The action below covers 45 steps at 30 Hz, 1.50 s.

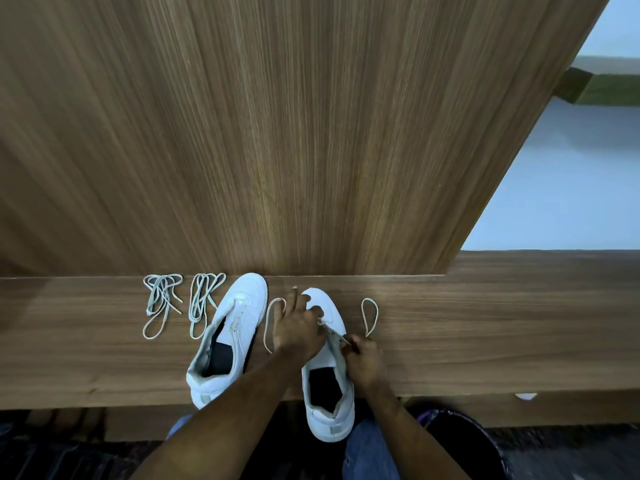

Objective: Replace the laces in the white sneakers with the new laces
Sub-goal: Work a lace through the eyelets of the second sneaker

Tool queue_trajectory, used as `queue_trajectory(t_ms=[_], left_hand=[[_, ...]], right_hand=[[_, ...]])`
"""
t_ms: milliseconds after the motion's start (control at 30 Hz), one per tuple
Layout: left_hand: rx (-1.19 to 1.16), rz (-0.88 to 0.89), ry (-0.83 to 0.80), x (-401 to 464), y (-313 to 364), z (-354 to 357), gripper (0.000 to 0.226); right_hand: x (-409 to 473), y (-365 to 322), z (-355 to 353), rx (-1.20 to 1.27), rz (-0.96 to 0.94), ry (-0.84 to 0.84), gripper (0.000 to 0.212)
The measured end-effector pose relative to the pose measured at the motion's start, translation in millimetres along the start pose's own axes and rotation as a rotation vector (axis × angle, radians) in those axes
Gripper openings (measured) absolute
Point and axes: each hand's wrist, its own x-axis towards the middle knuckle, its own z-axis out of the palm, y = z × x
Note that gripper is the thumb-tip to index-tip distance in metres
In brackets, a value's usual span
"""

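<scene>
1. A person leans over a wood-grain counter (485, 323), working a lace (369, 315) into the right-hand white sneaker (329, 403), which lies with its toe toward the back panel (277, 133) and its heel hanging over the counter's near edge.
2. The left hand (298, 330) rests on the forefoot of that sneaker, fingers spread and mostly straight, steadying it; whether a finger also catches the lace loop at its side cannot be told.
3. The right hand (365, 358) is curled, pinching the lace at the eyelets on the shoe's right side.
4. The lace runs through the lowest eyelets only, it appears, with one loop lying on the counter to each side of the toe; most eyelets look still to be threaded.
5. The other sneaker (225, 341), just to the left and tilted, shows an open throat with no lace visible, so it seems still to be done.
6. Two bundled laces (161, 303) (202, 299) lie side by side left of that shoe, against the back panel; which are old and which new cannot be judged.
7. Room is tight forward, where the panel rises just beyond the toes, and both heels overhang the near edge; open counter stretches to the right of the working shoe.
</scene>
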Motion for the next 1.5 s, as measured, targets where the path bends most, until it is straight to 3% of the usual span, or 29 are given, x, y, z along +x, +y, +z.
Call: queue_trajectory(t_ms=[100, 167, 233, 367, 467, 567, 633, 767, 833, 1000, 1200, 1300, 1367, 1500], left_hand=[[0.093, 0.005, -0.009, -1.3, 3.0, 4.0, 0.038], [0.032, 0.012, 0.095, -5.1, -1.1, 6.8, 0.033], [-0.155, -0.012, 0.299, -5.2, -6.1, 5.3, 0.024], [-0.695, -0.361, 0.587, 6.8, -9.5, -23.1, 0.025], [-0.898, -0.498, 0.708, 18.0, -10.7, -47.3, 0.026], [-0.717, -0.432, 0.564, 19.8, -13.0, -43.5, 0.022], [-0.497, -0.313, 0.419, 15.6, -15.2, -25.7, 0.030], [-0.180, -0.043, 0.036, -0.3, -13.0, 3.5, 0.037], [-0.103, -0.052, -0.059, -4.9, -7.9, 4.7, 0.036], [-0.071, -0.094, 0.085, -2.3, -0.5, 1.0, 0.027], [-0.778, -0.392, 0.506, 22.1, -8.1, -31.3, 0.009], [-1.036, -0.430, 0.693, 31.6, -4.1, -61.3, 0.007], [-1.028, -0.447, 0.647, 33.7, -2.7, -63.1, 0.009], [-0.619, -0.346, 0.259, 16.4, -4.2, -30.6, 0.060]], right_hand=[[-0.1, 0.1, 1.0, -0.007, -0.006, 0.012, 0.017], [0.0, 1.2, 2.1, -0.016, -0.006, 0.013, 0.017], [-0.2, 1.4, 2.3, -0.021, -0.027, 0.032, 0.020], [-0.6, -1.5, 1.0, 0.003, -0.024, 0.047, 0.022], [-1.0, -2.3, 0.3, 0.002, -0.022, 0.037, 0.021], [-1.2, -1.5, -0.6, 0.003, -0.003, 0.009, 0.023], [-1.0, -1.0, -0.5, -0.014, 0.001, -0.002, 0.022], [-0.7, -0.2, 0.7, -0.004, 0.003, 0.000, 0.020], [-1.1, -0.7, 0.6, 0.005, 0.009, -0.009, 0.020], [0.2, 0.2, 0.9, -0.003, 0.037, -0.018, 0.019], [-1.5, -1.6, 0.0, -0.007, -0.005, 0.022, 0.019], [-1.5, -0.2, 1.4, -0.002, -0.019, 0.034, 0.018], [-1.5, 0.6, 1.5, -0.015, -0.029, 0.043, 0.018], [-1.2, 0.4, 0.5, -0.004, -0.011, 0.009, 0.018]])
